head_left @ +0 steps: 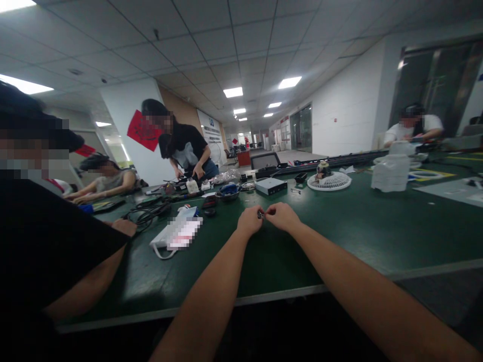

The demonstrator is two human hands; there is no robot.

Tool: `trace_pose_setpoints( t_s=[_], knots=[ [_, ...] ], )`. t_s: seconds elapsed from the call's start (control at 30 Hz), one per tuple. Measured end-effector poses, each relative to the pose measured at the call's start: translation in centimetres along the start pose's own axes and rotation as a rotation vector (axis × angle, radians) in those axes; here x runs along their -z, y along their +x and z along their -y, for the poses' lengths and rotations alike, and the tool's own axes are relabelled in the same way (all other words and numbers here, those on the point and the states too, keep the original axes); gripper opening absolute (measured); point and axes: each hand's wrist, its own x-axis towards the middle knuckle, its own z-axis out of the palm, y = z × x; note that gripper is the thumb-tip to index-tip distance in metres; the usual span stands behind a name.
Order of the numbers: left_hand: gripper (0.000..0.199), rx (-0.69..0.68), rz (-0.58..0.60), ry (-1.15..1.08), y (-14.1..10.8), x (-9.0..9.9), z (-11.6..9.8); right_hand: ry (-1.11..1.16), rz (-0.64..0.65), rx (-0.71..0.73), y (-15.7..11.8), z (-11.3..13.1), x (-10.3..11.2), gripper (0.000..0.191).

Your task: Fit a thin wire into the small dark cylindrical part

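Observation:
Both my arms reach forward over the green table (pixel 287 266), and my hands nearly meet above it. My left hand (pixel 250 220) is closed in a pinch on a small dark, shiny metallic part (pixel 260 215), too small to name. Close beside it, my right hand (pixel 283 216) pinches with thumb and forefinger at the right side of that part. Whether the right fingers hold a separate tiny piece is hard to make out. Just beyond my hands lies a grey box-shaped device (pixel 270 186) with a dark front.
A white fan grille with a motor (pixel 329 182) lies right of the box, and a white plastic stack (pixel 390 173) stands farther right. At left are a white bag (pixel 175 231), black cables (pixel 149 211) and a dark mouse-like object (pixel 210 212). A co-worker (pixel 56 226) sits close on my left; others work around the table.

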Motion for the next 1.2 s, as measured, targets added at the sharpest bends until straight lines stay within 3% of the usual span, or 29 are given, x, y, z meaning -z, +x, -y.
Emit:
trace_pose_setpoints(
  t_s=[0.3, 0.6, 0.87, 1.2],
  knots=[
    [0.021, -0.022, 0.009, 0.009, -0.13, 0.02, 0.13, 0.015, 0.062, 0.031, -0.08, 0.17, -0.04, 0.014],
    [0.021, -0.034, 0.025, 0.034, 0.05, -0.16, -0.4, -0.056, 0.031, -0.09, 0.02, -0.26, -0.13, 0.021],
    [0.023, -0.009, 0.048, 0.078, -0.24, 0.28, -0.06, -0.026, 0.094, -0.038, -0.2, 0.46, 0.09, 0.02],
    [0.024, -0.03, 0.072, 0.09, -0.01, 0.02, -0.12, -0.059, 0.066, -0.131, 0.14, 0.01, -0.15, 0.023]
  ],
)
